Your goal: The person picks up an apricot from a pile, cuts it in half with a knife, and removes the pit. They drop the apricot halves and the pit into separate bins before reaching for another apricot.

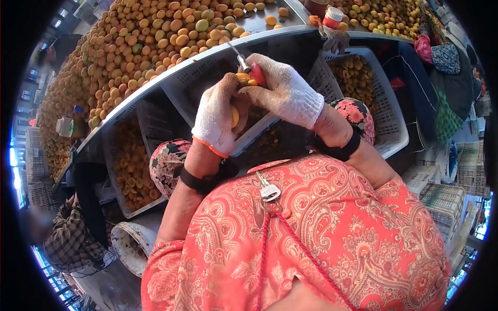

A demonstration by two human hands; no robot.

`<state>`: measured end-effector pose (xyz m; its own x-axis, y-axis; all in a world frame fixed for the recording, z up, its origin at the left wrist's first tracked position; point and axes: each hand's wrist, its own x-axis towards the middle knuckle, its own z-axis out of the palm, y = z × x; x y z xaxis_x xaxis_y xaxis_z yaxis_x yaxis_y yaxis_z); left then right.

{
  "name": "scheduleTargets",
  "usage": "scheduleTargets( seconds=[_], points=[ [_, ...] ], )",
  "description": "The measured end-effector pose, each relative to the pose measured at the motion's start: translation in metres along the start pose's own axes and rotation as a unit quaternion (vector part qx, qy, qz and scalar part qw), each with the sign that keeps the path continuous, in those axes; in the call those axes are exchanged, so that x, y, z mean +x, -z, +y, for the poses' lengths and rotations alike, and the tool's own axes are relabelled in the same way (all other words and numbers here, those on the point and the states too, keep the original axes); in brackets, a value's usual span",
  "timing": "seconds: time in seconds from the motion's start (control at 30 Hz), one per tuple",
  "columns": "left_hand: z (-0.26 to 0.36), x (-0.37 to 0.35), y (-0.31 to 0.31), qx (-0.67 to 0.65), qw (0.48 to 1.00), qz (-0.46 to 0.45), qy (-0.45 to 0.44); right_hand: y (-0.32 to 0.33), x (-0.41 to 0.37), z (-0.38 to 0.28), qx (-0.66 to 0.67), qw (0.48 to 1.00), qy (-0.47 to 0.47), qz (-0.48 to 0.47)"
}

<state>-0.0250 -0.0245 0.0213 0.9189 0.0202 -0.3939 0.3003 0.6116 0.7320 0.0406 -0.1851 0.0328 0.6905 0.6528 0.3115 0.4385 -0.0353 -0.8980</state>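
Observation:
My left hand (216,115), in a white knit glove browned at the fingertips, is closed around an apricot (245,77). A second yellow-orange fruit (235,117) shows against its palm. My right hand (288,94), gloved the same way, grips a small knife (256,74) by its red handle. The knife's thin metal blade points up and to the left, beside the apricot. Both hands meet in front of my chest, over a crate (254,131) below the table edge. The fingers partly hide where blade and fruit meet.
A large heap of apricots (150,46) covers the metal-edged table (207,56) ahead. Crates of split apricots stand left (136,171) and right (353,75). A dirty white bucket (134,248) is at lower left. Other people sit at both sides. A white-lidded jar (333,17) stands on the table.

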Motion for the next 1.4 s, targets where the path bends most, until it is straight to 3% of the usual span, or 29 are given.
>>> scheduleTargets(
  seconds=[0.07, 0.13, 0.3, 0.37, 0.5, 0.57, 0.6, 0.63, 0.7, 0.77, 0.83, 0.87, 0.9, 0.93, 1.0, 1.03, 1.07, 1.1, 1.13, 1.17, 1.2, 1.23, 1.3, 1.4],
  points=[
    [0.000, -0.005, -0.010, 0.093, 0.993, 0.036, -0.057, 0.000, -0.002, -0.003, -0.060, 0.998, -0.004, -0.005],
    [-0.002, -0.003, -0.006, 0.100, 0.993, 0.029, -0.055, -0.004, -0.003, -0.006, -0.110, 0.992, 0.036, 0.057],
    [-0.006, -0.004, -0.007, 0.090, 0.994, -0.025, -0.056, -0.010, 0.003, 0.004, -0.079, 0.988, 0.028, 0.131],
    [-0.001, -0.007, -0.010, 0.128, 0.989, 0.009, -0.078, -0.013, 0.006, 0.005, 0.235, 0.957, -0.123, 0.119],
    [0.004, -0.008, -0.005, 0.126, 0.982, 0.077, -0.116, -0.012, 0.010, -0.002, 0.316, 0.926, -0.186, 0.092],
    [0.005, -0.012, 0.000, 0.172, 0.972, 0.078, -0.141, -0.012, 0.012, 0.010, 0.037, 0.995, -0.077, 0.060],
    [0.004, -0.012, 0.000, 0.198, 0.963, 0.092, -0.155, -0.011, 0.013, 0.006, -0.115, 0.990, -0.013, 0.081],
    [0.002, -0.011, -0.001, 0.224, 0.953, 0.109, -0.171, -0.011, 0.013, 0.005, -0.110, 0.991, -0.006, 0.074],
    [-0.002, -0.005, 0.012, 0.352, 0.892, 0.118, -0.259, -0.016, 0.017, 0.004, -0.286, 0.948, 0.094, 0.105],
    [0.003, -0.007, 0.017, 0.444, 0.844, 0.150, -0.261, -0.026, 0.021, 0.004, -0.317, 0.930, 0.148, 0.116],
    [0.016, -0.015, 0.019, 0.453, 0.826, 0.143, -0.305, -0.031, 0.024, 0.003, -0.308, 0.927, 0.171, 0.131],
    [0.027, -0.019, 0.026, 0.509, 0.785, 0.158, -0.317, -0.032, 0.025, 0.003, -0.306, 0.925, 0.179, 0.134],
    [0.037, -0.024, 0.034, 0.563, 0.740, 0.172, -0.326, -0.033, 0.025, 0.002, -0.202, 0.966, 0.098, 0.127],
    [0.047, -0.027, 0.048, 0.530, 0.768, 0.188, -0.307, -0.032, 0.026, 0.003, -0.094, 0.989, 0.015, 0.116],
    [0.075, -0.039, 0.079, 0.539, 0.734, 0.266, -0.317, -0.025, 0.025, 0.020, -0.075, 0.991, -0.030, 0.105],
    [0.087, -0.041, 0.115, 0.520, 0.747, 0.304, -0.283, -0.021, 0.024, 0.026, -0.056, 0.991, -0.078, 0.088],
    [0.101, -0.051, 0.135, 0.536, 0.726, 0.344, -0.261, -0.014, 0.024, 0.020, -0.095, 0.983, -0.147, 0.047],
    [0.116, -0.060, 0.165, 0.547, 0.709, 0.387, -0.219, -0.011, 0.022, 0.025, -0.093, 0.983, -0.146, 0.055],
    [0.131, -0.065, 0.200, 0.605, 0.641, 0.429, -0.199, -0.009, 0.019, 0.034, -0.168, 0.971, -0.164, 0.044],
    [0.148, -0.066, 0.255, 0.682, 0.539, 0.479, -0.121, -0.007, 0.016, 0.043, -0.242, 0.952, -0.183, 0.031],
    [0.165, -0.074, 0.249, 0.707, 0.491, 0.508, -0.033, -0.005, 0.014, 0.052, -0.207, 0.956, -0.206, 0.023],
    [0.171, -0.074, 0.250, 0.711, 0.442, 0.534, -0.119, -0.006, 0.012, 0.058, -0.201, 0.959, -0.199, 0.035],
    [0.184, -0.055, 0.226, 0.697, 0.449, 0.507, -0.236, -0.007, 0.009, 0.061, -0.199, 0.953, -0.226, 0.027],
    [0.173, 0.009, 0.161, 0.593, 0.657, 0.309, -0.348, -0.006, 0.006, 0.070, -0.128, 0.976, -0.174, 0.011]
  ],
)
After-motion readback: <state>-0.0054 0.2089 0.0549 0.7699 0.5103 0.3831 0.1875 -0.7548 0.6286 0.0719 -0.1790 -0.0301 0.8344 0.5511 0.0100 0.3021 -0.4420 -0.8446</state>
